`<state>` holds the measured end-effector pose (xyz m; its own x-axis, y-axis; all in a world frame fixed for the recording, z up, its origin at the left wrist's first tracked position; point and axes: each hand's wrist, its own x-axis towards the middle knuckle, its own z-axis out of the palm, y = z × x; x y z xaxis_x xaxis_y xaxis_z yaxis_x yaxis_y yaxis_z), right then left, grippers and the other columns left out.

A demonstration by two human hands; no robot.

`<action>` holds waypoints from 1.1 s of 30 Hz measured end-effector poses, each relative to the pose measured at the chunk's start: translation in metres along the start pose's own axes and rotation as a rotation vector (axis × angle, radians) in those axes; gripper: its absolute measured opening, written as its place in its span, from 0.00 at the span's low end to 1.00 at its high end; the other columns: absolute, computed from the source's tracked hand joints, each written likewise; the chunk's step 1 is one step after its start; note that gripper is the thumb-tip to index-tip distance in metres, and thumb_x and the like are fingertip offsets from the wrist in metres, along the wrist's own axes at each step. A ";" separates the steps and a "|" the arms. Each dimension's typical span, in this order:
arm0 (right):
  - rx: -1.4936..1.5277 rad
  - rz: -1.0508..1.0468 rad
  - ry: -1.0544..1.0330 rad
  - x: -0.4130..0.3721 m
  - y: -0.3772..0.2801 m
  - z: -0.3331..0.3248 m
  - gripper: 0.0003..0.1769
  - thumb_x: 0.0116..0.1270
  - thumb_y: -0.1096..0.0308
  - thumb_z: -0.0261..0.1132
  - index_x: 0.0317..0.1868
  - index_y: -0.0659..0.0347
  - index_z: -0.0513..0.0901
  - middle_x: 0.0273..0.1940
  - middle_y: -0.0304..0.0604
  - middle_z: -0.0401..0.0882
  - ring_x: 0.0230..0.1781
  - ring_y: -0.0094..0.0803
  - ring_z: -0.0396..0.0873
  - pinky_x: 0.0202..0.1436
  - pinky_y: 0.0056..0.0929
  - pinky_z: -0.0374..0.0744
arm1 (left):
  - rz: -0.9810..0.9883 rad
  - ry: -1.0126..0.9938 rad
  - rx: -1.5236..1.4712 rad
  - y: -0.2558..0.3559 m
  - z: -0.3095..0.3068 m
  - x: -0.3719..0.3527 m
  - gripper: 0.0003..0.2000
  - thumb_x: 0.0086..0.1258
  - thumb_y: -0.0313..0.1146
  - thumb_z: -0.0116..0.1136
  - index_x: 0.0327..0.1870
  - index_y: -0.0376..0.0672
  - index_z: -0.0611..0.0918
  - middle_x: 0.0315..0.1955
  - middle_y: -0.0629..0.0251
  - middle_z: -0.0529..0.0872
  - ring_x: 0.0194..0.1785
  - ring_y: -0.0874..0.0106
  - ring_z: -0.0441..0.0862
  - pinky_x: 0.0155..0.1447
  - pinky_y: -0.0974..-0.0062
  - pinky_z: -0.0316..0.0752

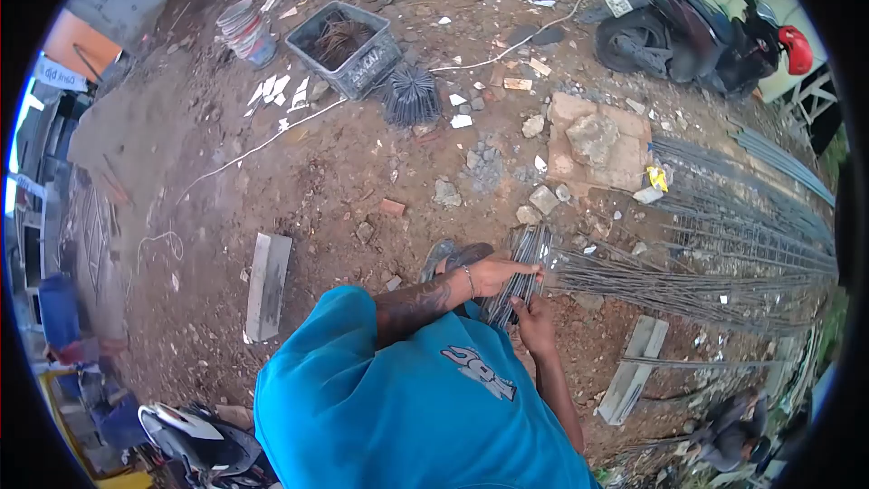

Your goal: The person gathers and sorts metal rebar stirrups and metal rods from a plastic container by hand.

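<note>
A bundle of thin grey steel rods (pixel 529 243) is in front of my body, close to my sandalled feet (pixel 442 258). My left hand (pixel 493 275), with a bracelet at the wrist, lies across the bundle with its index finger stretched over the rods. At the bundle's lower right side, my right hand (pixel 534 319) is closed with the thumb up against the rods. Its fingertips are partly hidden. Just right of both hands, the ends of long steel bars (pixel 625 279) reach close to the bundle.
A grey crate (pixel 367 70) holds brown wire-like material, beside a dark bundle of rods (pixel 412 98) and a bucket (pixel 246 32). Concrete blocks (pixel 268 288) and rubble lie on the dirt. Motorbikes (pixel 692 32) stand at the edges. Another person (pixel 729 435) is at lower right.
</note>
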<state>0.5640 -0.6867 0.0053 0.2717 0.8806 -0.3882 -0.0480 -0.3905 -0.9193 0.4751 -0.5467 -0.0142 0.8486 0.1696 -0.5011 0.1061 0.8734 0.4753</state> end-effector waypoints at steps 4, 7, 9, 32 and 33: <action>-0.318 0.045 -0.123 0.046 -0.028 0.067 0.15 0.66 0.62 0.58 0.44 0.68 0.76 0.31 0.41 0.79 0.31 0.25 0.73 0.38 0.28 0.72 | 0.109 0.032 -0.288 0.028 -0.064 -0.050 0.16 0.67 0.32 0.57 0.53 0.34 0.74 0.42 0.63 0.81 0.50 0.71 0.79 0.53 0.74 0.77; -0.358 0.067 -0.315 0.108 -0.043 0.133 0.16 0.66 0.61 0.58 0.44 0.68 0.76 0.32 0.43 0.79 0.32 0.27 0.74 0.38 0.30 0.72 | 0.256 0.139 -0.284 0.062 -0.136 -0.090 0.15 0.68 0.31 0.56 0.52 0.34 0.74 0.42 0.62 0.81 0.49 0.69 0.80 0.52 0.72 0.79; -0.391 -0.051 -0.406 0.161 -0.054 0.197 0.16 0.65 0.60 0.60 0.40 0.68 0.76 0.26 0.47 0.77 0.27 0.31 0.75 0.33 0.33 0.72 | 0.347 0.216 -0.327 0.103 -0.194 -0.130 0.14 0.68 0.32 0.56 0.50 0.35 0.75 0.41 0.62 0.81 0.48 0.69 0.81 0.50 0.72 0.80; -1.387 0.551 -0.375 0.660 -0.010 0.337 0.18 0.53 0.55 0.67 0.35 0.62 0.82 0.39 0.54 0.81 0.43 0.47 0.80 0.48 0.40 0.77 | 0.959 1.406 -1.239 0.316 -0.559 -0.335 0.06 0.70 0.34 0.52 0.38 0.42 0.75 0.33 0.70 0.78 0.40 0.74 0.76 0.50 0.71 0.72; -1.291 0.331 -0.289 0.735 -0.005 0.384 0.20 0.51 0.58 0.67 0.40 0.64 0.81 0.35 0.56 0.81 0.39 0.49 0.80 0.46 0.41 0.77 | 0.948 1.415 -1.303 0.337 -0.584 -0.319 0.07 0.70 0.35 0.52 0.38 0.42 0.75 0.32 0.71 0.77 0.38 0.75 0.75 0.49 0.71 0.72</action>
<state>0.3954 0.0659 -0.3000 0.2061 0.6598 -0.7227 0.8969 -0.4227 -0.1301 -0.0622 -0.0404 -0.1166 -0.5054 0.2306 -0.8315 -0.8576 -0.0276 0.5136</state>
